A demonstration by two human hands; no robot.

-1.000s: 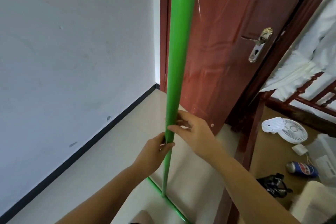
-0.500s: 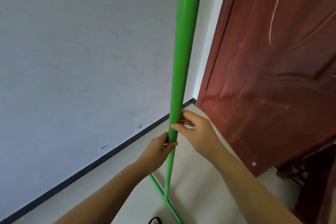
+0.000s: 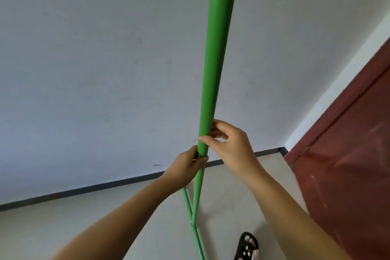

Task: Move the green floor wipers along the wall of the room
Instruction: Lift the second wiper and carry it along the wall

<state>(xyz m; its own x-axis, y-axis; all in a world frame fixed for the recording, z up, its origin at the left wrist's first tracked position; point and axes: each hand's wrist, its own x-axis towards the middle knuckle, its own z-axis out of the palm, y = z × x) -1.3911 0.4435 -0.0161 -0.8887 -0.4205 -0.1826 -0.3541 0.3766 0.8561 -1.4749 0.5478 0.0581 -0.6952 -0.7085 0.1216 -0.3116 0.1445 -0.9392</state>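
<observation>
A green floor wiper handle (image 3: 215, 53) runs upright through the middle of the view and out of the top edge. Its thinner lower shaft meets the green wiper bar (image 3: 191, 213) on the pale floor, close to my foot. My left hand (image 3: 185, 167) is closed around the handle where the thick sleeve ends. Just above it, my right hand (image 3: 230, 143) pinches the thick sleeve between thumb and fingers. The wiper stands a short way out from the white wall (image 3: 95, 69).
A black skirting strip (image 3: 105, 186) runs along the foot of the wall. A dark red wooden door (image 3: 348, 164) fills the right side, meeting the wall at the corner. My foot in a black sandal (image 3: 248, 246) is on the beige floor tiles (image 3: 228, 192) at the bottom.
The view has swung left toward the wall, so the door, its handle and the room beyond have slid off to the right. Both hands keep their hold on the handle.
</observation>
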